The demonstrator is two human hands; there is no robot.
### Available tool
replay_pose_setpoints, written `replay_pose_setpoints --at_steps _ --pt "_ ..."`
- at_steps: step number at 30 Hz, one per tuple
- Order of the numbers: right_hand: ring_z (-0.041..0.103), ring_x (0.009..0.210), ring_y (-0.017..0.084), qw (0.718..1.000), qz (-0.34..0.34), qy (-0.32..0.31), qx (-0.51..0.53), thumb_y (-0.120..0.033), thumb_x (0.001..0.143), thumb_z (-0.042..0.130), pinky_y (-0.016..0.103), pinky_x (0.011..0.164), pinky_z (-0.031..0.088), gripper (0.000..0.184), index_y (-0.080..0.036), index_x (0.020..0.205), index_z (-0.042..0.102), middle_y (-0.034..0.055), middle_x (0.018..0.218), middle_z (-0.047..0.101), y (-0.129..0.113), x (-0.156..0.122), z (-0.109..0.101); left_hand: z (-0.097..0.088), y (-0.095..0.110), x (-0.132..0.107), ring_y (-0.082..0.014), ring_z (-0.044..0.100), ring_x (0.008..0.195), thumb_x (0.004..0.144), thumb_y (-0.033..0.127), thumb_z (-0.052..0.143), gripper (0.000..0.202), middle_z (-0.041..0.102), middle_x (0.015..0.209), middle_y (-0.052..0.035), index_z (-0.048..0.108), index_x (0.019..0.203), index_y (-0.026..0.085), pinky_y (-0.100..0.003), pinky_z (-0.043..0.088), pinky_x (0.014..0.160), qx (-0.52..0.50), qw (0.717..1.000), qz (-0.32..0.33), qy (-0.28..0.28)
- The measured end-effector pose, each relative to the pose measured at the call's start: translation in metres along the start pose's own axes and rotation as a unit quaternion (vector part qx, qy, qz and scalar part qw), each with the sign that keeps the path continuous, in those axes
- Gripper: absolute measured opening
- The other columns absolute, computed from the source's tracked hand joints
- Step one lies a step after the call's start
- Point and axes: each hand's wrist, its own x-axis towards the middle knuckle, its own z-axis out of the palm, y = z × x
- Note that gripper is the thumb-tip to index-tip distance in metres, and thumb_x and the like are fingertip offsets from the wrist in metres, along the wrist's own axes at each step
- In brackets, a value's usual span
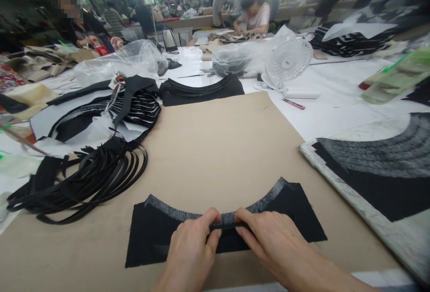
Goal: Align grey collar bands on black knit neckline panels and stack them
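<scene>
A black fabric panel (148, 234) with a curved, speckled grey edge band lies on a brown paper sheet (215, 148) in front of me. My left hand (195, 247) pinches the middle of that curved edge between thumb and fingers. Just beside it, my right hand (268, 238) pinches the same edge, a short gap of grey band showing between the two. The edge looks folded or raised where the fingers grip it. Both ends of the panel lie flat on the paper, free of my hands.
Black strips (101, 184) lie coiled at left. A board (336, 193) bears stacked speckled panels at right. Behind are a black panel stack (201, 90), a white fan (289, 59), a small red tool (294, 104) and a green bottle (396, 77). Other people work farther back.
</scene>
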Motion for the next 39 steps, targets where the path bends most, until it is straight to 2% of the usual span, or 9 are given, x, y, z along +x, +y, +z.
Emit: replay_pose_setpoints --at_steps 3,6,10,16,25,31,39 --pt "0.067 0.058 0.02 0.998 -0.035 0.023 -0.048 -0.021 0.089 0.049 0.03 0.047 0.016 0.02 -0.028 0.105 0.058 -0.0016 0.072 0.07 0.001 -0.009 0.014 0.005 -0.001 -0.006 -0.0191 0.068 0.087 0.088 0.022 0.05 0.033 0.074 0.093 0.0025 0.063 0.115 0.038 -0.026 0.045 0.073 0.014 1.0 0.01 -0.022" --pt "0.064 0.049 0.019 0.991 -0.068 0.044 -0.105 -0.02 0.085 0.052 0.03 0.045 0.009 0.031 -0.027 0.116 0.054 -0.0016 0.069 0.068 0.004 -0.015 0.028 0.01 -0.003 -0.01 -0.0215 0.068 0.099 0.09 0.02 0.048 0.042 0.071 0.112 0.0 0.057 0.126 0.038 -0.031 0.049 0.088 0.032 0.999 0.025 -0.034" --pt "0.062 0.046 0.018 0.983 -0.084 0.062 -0.15 -0.017 0.079 0.055 0.032 0.045 0.005 0.046 -0.023 0.124 0.049 -0.0012 0.067 0.066 0.005 -0.018 0.037 0.013 -0.004 -0.011 -0.0232 0.068 0.1 0.091 0.019 0.045 0.045 0.071 0.112 -0.0032 0.053 0.131 0.038 -0.035 0.051 0.089 0.068 0.996 0.035 -0.047" --pt "0.062 0.045 0.017 0.979 -0.088 0.06 -0.172 -0.018 0.078 0.057 0.033 0.044 0.003 0.053 -0.022 0.13 0.045 -0.0016 0.066 0.065 0.004 -0.018 0.04 0.014 -0.003 -0.011 -0.0272 0.067 0.102 0.091 0.019 0.044 0.049 0.069 0.117 -0.0056 0.046 0.137 0.036 -0.039 0.053 0.085 0.096 0.993 0.024 -0.067" --pt "0.06 0.041 0.015 0.975 -0.093 0.096 -0.179 -0.019 0.078 0.057 0.033 0.043 0.003 0.052 -0.022 0.128 0.046 -0.003 0.061 0.063 0.004 -0.02 0.041 0.012 -0.002 -0.014 -0.0279 0.066 0.106 0.091 0.019 0.045 0.051 0.067 0.121 -0.0059 0.043 0.14 0.035 -0.041 0.053 0.087 0.088 0.993 0.017 -0.077" --pt "0.06 0.041 0.017 0.976 -0.092 0.109 -0.165 -0.019 0.079 0.054 0.033 0.042 0.004 0.051 -0.021 0.129 0.043 -0.0039 0.061 0.062 0.004 -0.02 0.043 0.012 -0.001 -0.015 -0.029 0.066 0.105 0.091 0.019 0.045 0.054 0.068 0.119 -0.0051 0.038 0.142 0.036 -0.043 0.053 0.085 0.094 0.992 0.009 -0.087" --pt "0.059 0.039 0.017 0.975 -0.107 0.117 -0.159 -0.018 0.079 0.056 0.032 0.043 0.003 0.049 -0.016 0.127 0.048 -0.0027 0.059 0.062 0.004 -0.022 0.044 0.011 -0.004 -0.016 -0.0293 0.067 0.103 0.092 0.022 0.045 0.054 0.068 0.118 -0.0058 0.037 0.143 0.035 -0.04 0.053 0.083 0.093 0.991 -0.007 -0.092"
